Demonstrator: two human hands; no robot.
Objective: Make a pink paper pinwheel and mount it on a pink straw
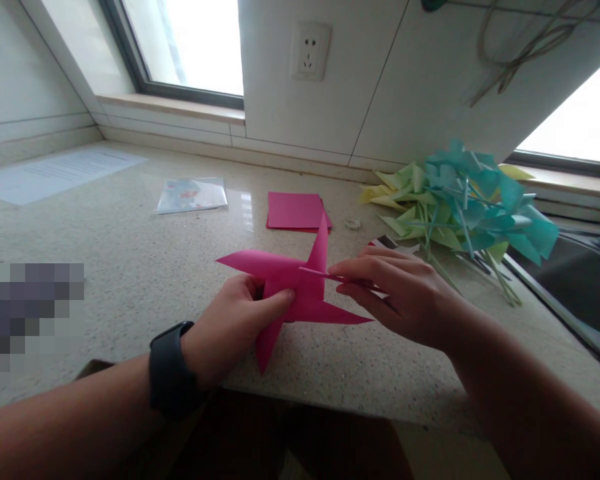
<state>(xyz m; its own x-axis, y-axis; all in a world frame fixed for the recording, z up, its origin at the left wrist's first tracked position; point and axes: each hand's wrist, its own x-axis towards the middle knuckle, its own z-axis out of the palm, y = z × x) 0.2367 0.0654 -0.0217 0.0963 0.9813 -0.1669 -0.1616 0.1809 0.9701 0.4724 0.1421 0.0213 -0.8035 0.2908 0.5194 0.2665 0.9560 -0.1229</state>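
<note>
A pink paper pinwheel (293, 287) with pointed blades spread outward is held above the counter's front edge. My left hand (245, 308) grips it from the left, thumb pressed on its face near the middle and the other fingers mostly hidden beneath. In my right hand (397, 287) a thin pink stick (316, 272) is pinched between thumb and fingers. Its tip points left and lies at the pinwheel's centre; whether it goes into the paper, I cannot tell. The stick's other end is partly covered by my fingers.
Pink paper squares (295, 210) are stacked behind the pinwheel, beside a small tape roll (353, 224). Finished teal pinwheels (480, 193) and yellow-green pinwheels (407, 213) are piled at right, near a sink (580, 280). A clear packet (193, 195) and printed sheet (55, 175) lie left.
</note>
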